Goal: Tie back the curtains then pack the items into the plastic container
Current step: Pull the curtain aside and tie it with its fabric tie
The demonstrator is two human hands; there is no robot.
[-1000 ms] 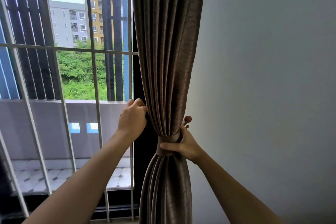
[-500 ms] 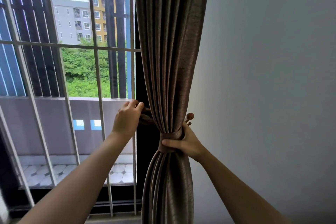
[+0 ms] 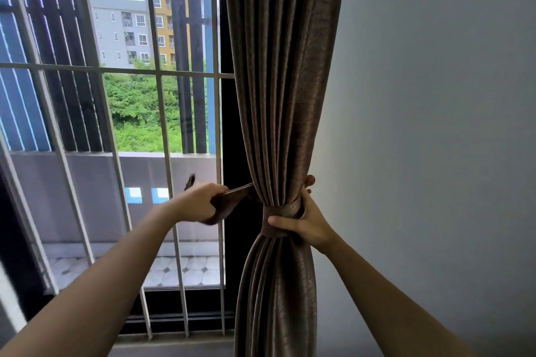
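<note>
A brown curtain point(image 3: 284, 95) hangs gathered beside the window, cinched at its waist by a matching tieback band point(image 3: 280, 211). My right hand point(image 3: 304, 220) grips the band and the bunched curtain from the right, thumb across the front. My left hand point(image 3: 200, 203) is closed on the loose end of the tieback point(image 3: 232, 200), which stretches taut to the left of the curtain. A small brown wall hook knob point(image 3: 310, 180) peeks out just behind the curtain above my right hand. No plastic container is in view.
White window bars point(image 3: 162, 124) and a dark window frame point(image 3: 229, 240) stand left of the curtain. A plain grey wall point(image 3: 435, 124) fills the right side. Outside lie a balcony, trees and buildings.
My left hand has moved left, away from the curtain, drawing the tieback end out taut. My right hand stays on the band at the curtain's waist.
</note>
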